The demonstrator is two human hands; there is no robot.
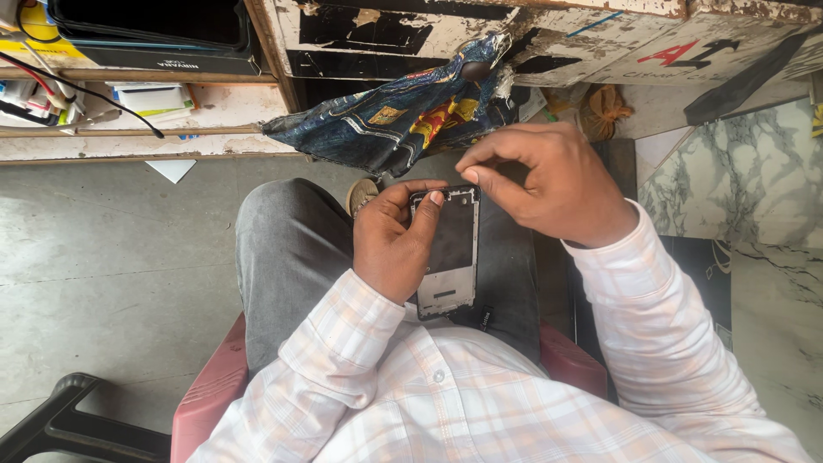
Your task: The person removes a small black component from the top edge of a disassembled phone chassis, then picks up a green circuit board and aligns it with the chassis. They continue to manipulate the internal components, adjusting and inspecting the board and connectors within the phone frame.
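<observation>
Hands met at the centre of the frame over our lap, where we sat on a red plastic chair (210, 386) in grey trousers (287, 249) and a pale checked shirt (446, 394). Our left hand (390, 240) was closed around the left edge of a phone frame (446, 253), a dark rectangular panel with a silvery border, the thumb lying across its upper left corner and the fingers wrapped behind it. Our right hand (553, 180) hovered at the frame's top right corner with thumb and forefinger pinched together right at the edge; whether they gripped some small part there or only pressed the rim, we could not tell. The phone frame stood lengthwise, its lower end close to our shirt. Above it, in the upper middle of the frame, a dark blue patterned cloth (403, 120) hung from a worn, paint-chipped bench (549, 34). At upper left a shelf (129, 111) held boxes and loose wires (51, 86). Grey floor (111, 257) filled the left side, and marbled tile (737, 180) showed at the right.
</observation>
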